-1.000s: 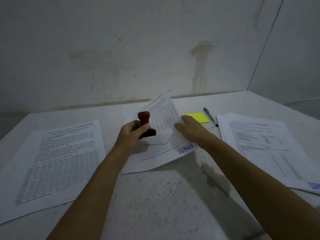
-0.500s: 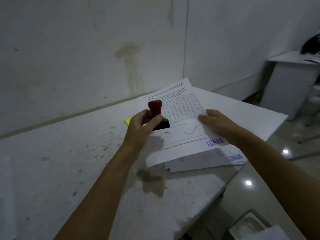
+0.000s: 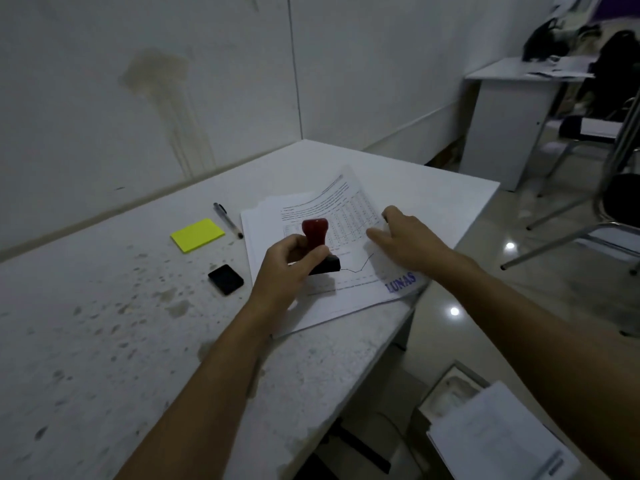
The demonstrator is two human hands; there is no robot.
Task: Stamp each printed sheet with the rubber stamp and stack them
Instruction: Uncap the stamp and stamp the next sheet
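Observation:
My left hand (image 3: 289, 268) grips a rubber stamp (image 3: 318, 244) with a red handle and a black base, held just above the papers. A printed sheet (image 3: 349, 220) with a table, a line graph and a purple "LUNAS" mark lies on top of a stack of sheets (image 3: 263, 223) near the table's right edge. My right hand (image 3: 405, 239) rests flat on the sheet's right side, fingers spread; the sheet's far end curls up a little.
A yellow sticky-note pad (image 3: 197, 234), a pen (image 3: 228, 220) and a black ink pad (image 3: 225, 279) lie left of the stack on the stained white table (image 3: 104, 323). Beyond the right edge are floor, a chair, a white desk (image 3: 512, 109) and a box with papers (image 3: 495, 431).
The stamped sheet, held up over the stack earlier, now lies on the stack with my right hand flat on it. The view has swung further right. The stamp stays in my left hand.

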